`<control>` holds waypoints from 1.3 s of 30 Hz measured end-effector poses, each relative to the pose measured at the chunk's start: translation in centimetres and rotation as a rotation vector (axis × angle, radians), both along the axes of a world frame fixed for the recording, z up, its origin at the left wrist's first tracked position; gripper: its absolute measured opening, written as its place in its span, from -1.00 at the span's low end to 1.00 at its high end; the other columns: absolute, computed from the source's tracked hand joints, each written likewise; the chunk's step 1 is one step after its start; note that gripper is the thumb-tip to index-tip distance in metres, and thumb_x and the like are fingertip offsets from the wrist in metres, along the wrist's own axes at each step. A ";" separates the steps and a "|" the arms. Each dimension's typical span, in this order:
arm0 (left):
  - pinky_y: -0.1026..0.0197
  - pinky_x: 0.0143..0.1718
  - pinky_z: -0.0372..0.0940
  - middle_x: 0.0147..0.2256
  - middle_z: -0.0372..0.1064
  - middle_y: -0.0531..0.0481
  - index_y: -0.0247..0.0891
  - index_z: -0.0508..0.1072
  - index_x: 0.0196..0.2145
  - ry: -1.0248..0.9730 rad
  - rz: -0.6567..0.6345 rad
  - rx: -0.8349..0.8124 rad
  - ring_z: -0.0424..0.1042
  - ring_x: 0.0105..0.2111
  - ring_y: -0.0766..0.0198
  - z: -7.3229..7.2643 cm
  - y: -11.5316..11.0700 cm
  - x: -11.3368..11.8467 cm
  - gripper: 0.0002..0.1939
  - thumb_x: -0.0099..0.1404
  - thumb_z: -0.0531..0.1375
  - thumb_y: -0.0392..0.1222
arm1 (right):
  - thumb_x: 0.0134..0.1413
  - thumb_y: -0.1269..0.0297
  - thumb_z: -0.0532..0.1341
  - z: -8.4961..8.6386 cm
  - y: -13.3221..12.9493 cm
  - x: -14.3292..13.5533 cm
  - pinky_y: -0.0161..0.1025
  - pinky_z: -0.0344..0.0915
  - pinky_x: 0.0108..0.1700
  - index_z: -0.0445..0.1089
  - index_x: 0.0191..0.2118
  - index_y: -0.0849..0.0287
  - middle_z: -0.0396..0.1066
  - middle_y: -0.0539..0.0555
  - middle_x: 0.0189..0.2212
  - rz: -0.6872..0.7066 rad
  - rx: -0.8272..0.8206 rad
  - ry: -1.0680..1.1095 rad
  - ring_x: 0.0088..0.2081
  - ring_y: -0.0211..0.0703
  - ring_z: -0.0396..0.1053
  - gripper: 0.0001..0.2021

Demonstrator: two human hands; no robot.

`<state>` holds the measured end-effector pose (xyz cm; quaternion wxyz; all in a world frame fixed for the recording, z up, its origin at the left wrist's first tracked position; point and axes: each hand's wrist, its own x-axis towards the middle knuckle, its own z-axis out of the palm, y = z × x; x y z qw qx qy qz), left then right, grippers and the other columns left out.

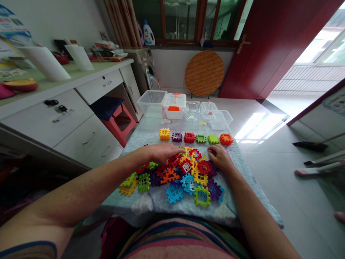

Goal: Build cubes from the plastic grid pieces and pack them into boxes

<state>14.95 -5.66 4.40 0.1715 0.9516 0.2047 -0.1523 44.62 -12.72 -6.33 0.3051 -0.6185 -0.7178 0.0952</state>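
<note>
A loose pile of plastic interlocking building panels [185,167] lies on the cloth-covered table, in red, yellow, orange, blue, green and purple. Many have window-like grids and toothed edges. My left hand [163,154] reaches over the pile's far left side, fingers stretched to the right above red pieces; nothing shows in it. At the pile's right edge rests my right hand [220,157], its fingers loosely bent with a gap to the thumb and no piece visible in it. Behind the pile stands a row of single-colour stacks, from a yellow stack [164,134] to an orange stack [226,139].
Clear plastic bins [152,99] and a lidded box with orange clips [174,108] stand at the table's far end. A red stool [118,120] is left of the table, by a white desk [64,115]. A round wooden tabletop [205,73] leans against the back wall.
</note>
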 end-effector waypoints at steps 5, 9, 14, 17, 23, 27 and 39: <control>0.15 0.05 0.26 0.17 0.28 -0.18 -0.19 0.09 0.30 0.024 0.019 -0.029 0.35 0.07 0.08 0.2 0.0 0.2 -0.12 0.02 0.22 -0.40 | 0.04 0.38 0.12 0.0 0.0 0.0 -0.19 0.26 -0.19 0.44 -0.28 0.19 0.35 0.09 -0.39 -0.003 -0.001 0.008 -0.31 -0.11 0.33 -0.84; 0.11 0.04 0.26 0.16 0.28 -0.21 -0.22 0.11 0.29 -0.002 0.027 -0.045 0.34 0.05 0.04 0.1 -0.2 0.2 -0.09 -0.03 0.25 -0.35 | 0.05 0.38 0.12 -0.1 0.0 0.0 -0.18 0.27 -0.19 0.43 -0.28 0.19 0.36 0.09 -0.39 -0.002 -0.001 0.015 -0.32 -0.11 0.33 -0.84; 0.13 -0.05 0.28 0.05 0.37 -0.14 -0.19 0.12 0.28 -0.115 0.072 -0.032 0.38 -0.03 0.08 0.9 0.3 -0.3 -0.10 -0.04 0.26 -0.31 | 0.04 0.40 0.13 0.0 0.0 0.0 -0.19 0.27 -0.18 0.43 -0.28 0.19 0.36 0.09 -0.39 -0.004 -0.010 0.006 -0.31 -0.11 0.34 -0.85; 0.20 -0.16 0.29 -0.06 0.43 -0.13 -0.26 0.09 0.28 -0.238 0.160 -0.019 0.41 -0.17 0.16 1.7 1.5 0.1 -0.11 -0.03 0.25 -0.30 | 0.03 0.40 0.13 0.0 0.1 0.0 -0.19 0.27 -0.18 0.43 -0.28 0.18 0.37 0.09 -0.38 -0.002 -0.015 0.002 -0.30 -0.11 0.34 -0.85; 0.23 -0.27 0.28 -0.24 0.46 -0.08 -0.36 0.14 0.23 -0.383 0.317 0.046 0.42 -0.34 0.24 0.6 5.0 3.8 -0.16 -0.03 0.25 -0.26 | 0.02 0.42 0.14 0.1 0.1 0.0 -0.19 0.26 -0.18 0.43 -0.28 0.17 0.36 0.08 -0.38 -0.005 -0.016 0.001 -0.30 -0.11 0.33 -0.85; 0.21 -0.20 0.30 -0.20 0.48 -0.09 -0.34 0.16 0.22 -0.333 0.331 0.143 0.46 -0.23 0.15 -1.1 6.9 6.1 -0.16 -0.04 0.26 -0.21 | 0.04 0.42 0.14 0.2 -0.1 -0.1 -0.19 0.26 -0.18 0.42 -0.28 0.16 0.36 0.07 -0.38 -0.002 -0.009 0.010 -0.29 -0.11 0.33 -0.85; 0.20 -0.17 0.33 -0.03 0.46 -0.15 -0.28 0.15 0.25 -0.172 0.284 0.254 0.46 -0.08 0.04 -2.1 8.2 8.8 -0.13 -0.04 0.26 -0.15 | 0.02 0.45 0.13 0.3 -0.1 -0.1 -0.19 0.26 -0.16 0.43 -0.28 0.19 0.36 0.09 -0.36 0.006 -0.034 0.024 -0.26 -0.10 0.33 -0.84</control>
